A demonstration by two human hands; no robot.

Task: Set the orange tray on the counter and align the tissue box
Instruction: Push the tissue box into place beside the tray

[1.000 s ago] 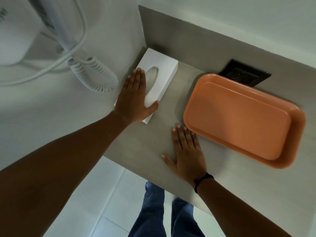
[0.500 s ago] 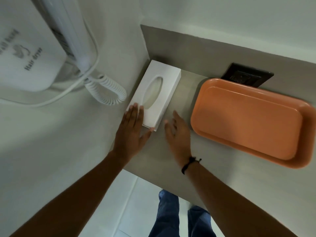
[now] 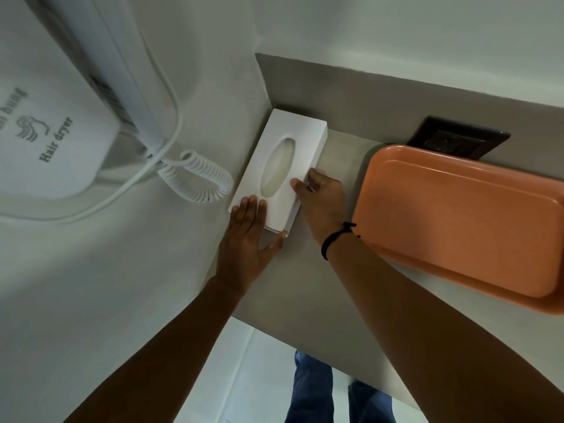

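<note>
At the rear left corner of the worktop (image 3: pixel 305 294), the white tissue box (image 3: pixel 282 169) lies flat with its oval opening upward, its long left side close along the wall and its far end near the backsplash. Left hand (image 3: pixel 245 248): fingers spread flat, fingertips resting on the near end of the box top, thumb beside the near corner. Right hand (image 3: pixel 322 206): grip pinching the right long edge, thumb on top, fingers against the side. Orange tray (image 3: pixel 457 221): already set down on the worktop, well to the right of the box, its far rim partly covering a dark wall socket (image 3: pixel 457 138). A wall-mounted hair dryer (image 3: pixel 61 117) with a coiled cord (image 3: pixel 198 178) hangs on the left wall just beside the box.

Step in hand, as judged: tray placement complete; box alignment in progress. The next move calls for a small two-handed push, squaring the box to the wall and backsplash without snagging the cord.
</note>
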